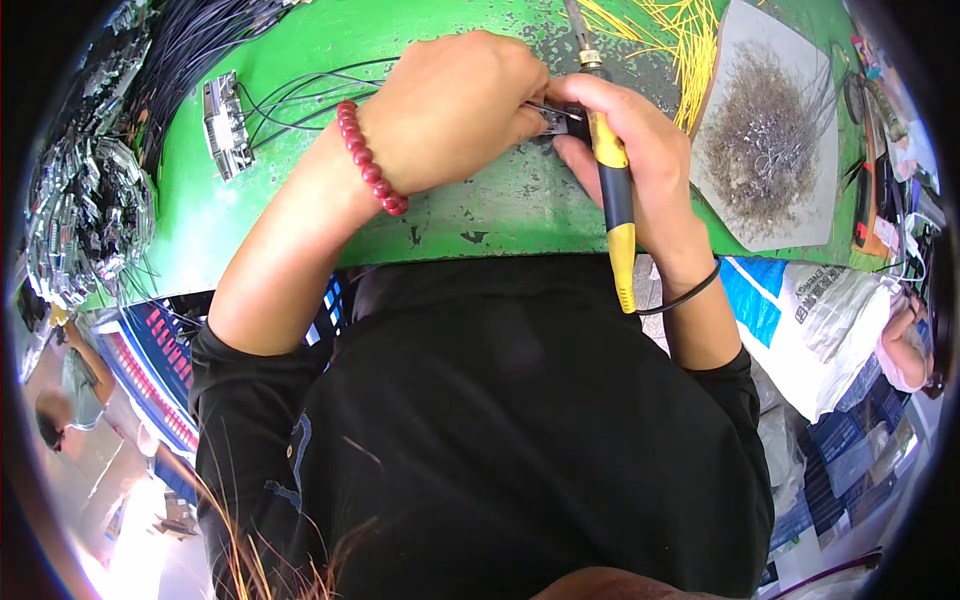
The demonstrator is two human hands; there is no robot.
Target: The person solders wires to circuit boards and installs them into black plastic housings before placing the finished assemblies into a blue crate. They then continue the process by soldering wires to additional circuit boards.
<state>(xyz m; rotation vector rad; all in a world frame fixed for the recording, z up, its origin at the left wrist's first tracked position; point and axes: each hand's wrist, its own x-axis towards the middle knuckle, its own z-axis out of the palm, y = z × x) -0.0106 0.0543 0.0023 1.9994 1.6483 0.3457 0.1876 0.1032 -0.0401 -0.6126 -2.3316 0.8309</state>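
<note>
My left hand (455, 105) is above the green table, its fingers pinched on a thin black wire (548, 106) that shows at the fingertips. Close by on the right, my right hand (650, 145) has its fingers closed around a yellow-and-black soldering iron (618, 195), tip pointing to the far side. Between the thumb and fingers of both hands sits a small metal and black part (556, 122), mostly hidden. Black wires (310, 100) run from under my left hand to a row of metal connectors (228, 125) lying on the table at left.
A heap of metal connectors (90, 220) and a bundle of black wires (190, 55) occupy the left side. Yellow wires (690, 50) lie at the far right, beside a grey sheet (815, 215) bearing a brownish pile. A white bag (840, 320) is below the table edge (560, 248).
</note>
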